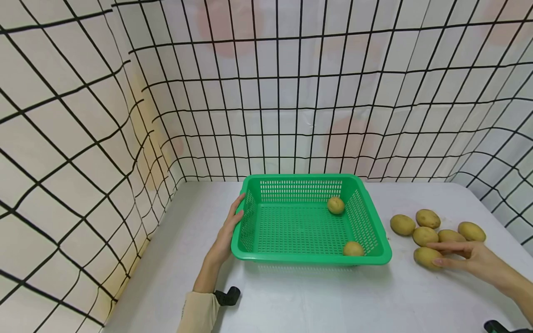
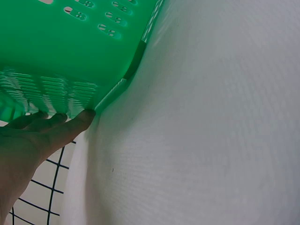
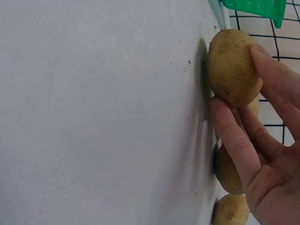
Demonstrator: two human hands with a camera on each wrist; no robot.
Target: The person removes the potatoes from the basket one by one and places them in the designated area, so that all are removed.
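Note:
A green plastic basket [image 1: 308,259] with slotted walls stands on the white table. My left hand [image 1: 222,240] rests against its left side; in the left wrist view the straight fingers of the left hand [image 2: 33,140] touch the basket's wall [image 2: 65,51]. Two potatoes lie inside: one potato [image 1: 335,205] at the back right, another potato [image 1: 353,249] at the front right. On the table to the right, my right hand [image 1: 479,256] pinches a potato [image 3: 234,68] between thumb and fingers. Behind that potato are several others, including a potato [image 1: 402,225] nearest the basket.
Black wire grid [image 1: 300,92] rises behind the table and along both sides, with pale sheeting beyond it. Small crumbs dot the white table [image 3: 103,117] near the potatoes. A black wrist mount [image 1: 228,296] sits on the left wrist.

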